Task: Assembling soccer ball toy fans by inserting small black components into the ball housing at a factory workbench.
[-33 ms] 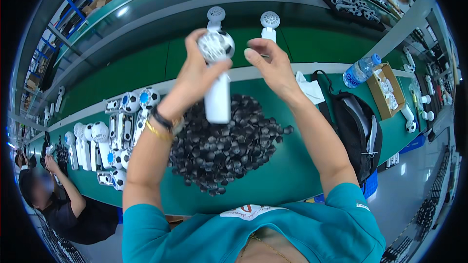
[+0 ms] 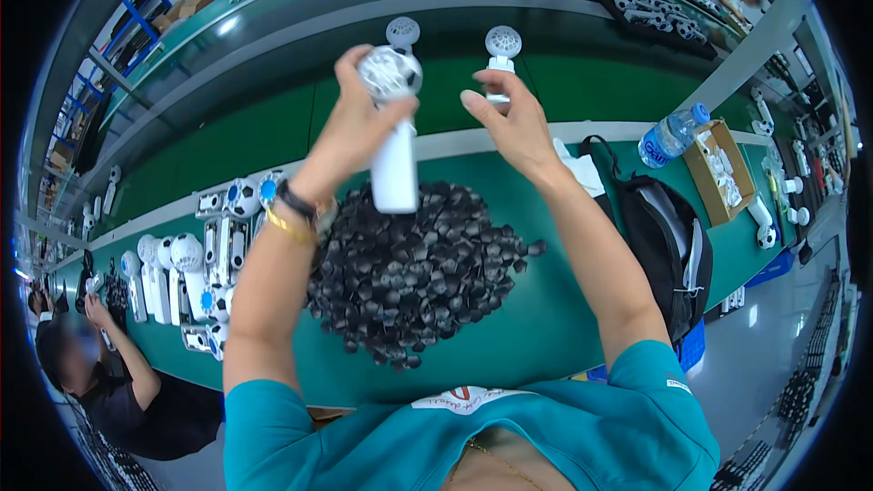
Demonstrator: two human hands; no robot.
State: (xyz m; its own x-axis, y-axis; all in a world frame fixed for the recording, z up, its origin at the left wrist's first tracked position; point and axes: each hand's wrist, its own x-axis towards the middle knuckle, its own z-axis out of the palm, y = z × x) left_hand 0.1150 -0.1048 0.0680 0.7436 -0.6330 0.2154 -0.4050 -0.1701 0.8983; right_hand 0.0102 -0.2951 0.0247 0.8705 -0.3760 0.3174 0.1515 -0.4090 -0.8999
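My left hand (image 2: pixel 357 123) is closed round the head of a white handheld fan (image 2: pixel 394 171), its round grille patterned like a black-and-white football. The fan's handle points down over a pile of small black pentagon-shaped pieces (image 2: pixel 414 277). My right hand (image 2: pixel 514 123) is apart from it, thumb and fingers spread. Just beyond the right fingers stands another white fan (image 2: pixel 503 41) on the dark green belt; the fingers partly cover its handle, and no grip on it shows. A third fan (image 2: pixel 403 32) is behind the one I hold, its lower part hidden.
Several football-patterned fans (image 2: pixel 186 253) lie in rows at left. To the right are a black bag (image 2: pixel 668 245), a water bottle (image 2: pixel 671 135), a cardboard box (image 2: pixel 718 173) of white parts and a white cloth (image 2: pixel 579 168). A co-worker (image 2: pixel 118 382) sits at far left.
My left hand has moved slightly left and up with the fan. The right hand has shifted a little around the far fan's handle, still spread. The two fans on the belt have moved slightly nearer.
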